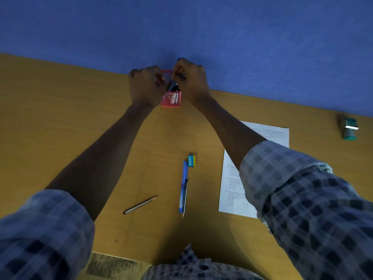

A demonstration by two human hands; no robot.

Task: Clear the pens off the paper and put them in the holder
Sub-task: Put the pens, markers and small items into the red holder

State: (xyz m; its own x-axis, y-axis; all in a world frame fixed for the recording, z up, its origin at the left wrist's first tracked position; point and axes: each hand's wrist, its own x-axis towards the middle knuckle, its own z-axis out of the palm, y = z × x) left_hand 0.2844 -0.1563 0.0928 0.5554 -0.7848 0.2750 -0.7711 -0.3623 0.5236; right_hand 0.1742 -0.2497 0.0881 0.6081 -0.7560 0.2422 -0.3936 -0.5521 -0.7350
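A pink mesh pen holder [171, 100] stands at the far edge of the wooden desk [60, 118], against the blue wall. My left hand [144, 85] grips the holder's left rim. My right hand [191, 79] pinches a dark pen [180, 76] over the holder's mouth, where dark pen ends show inside. The printed paper [232, 190] lies to the right, partly under my right forearm; no pen shows on its visible part. A blue pen [184, 186] lies on the desk left of the paper.
A teal and yellow eraser [191, 161] sits at the blue pen's far end. A grey pencil [140, 205] lies nearer the front. A green stamp-like object [348, 128] stands at the far right by the wall.
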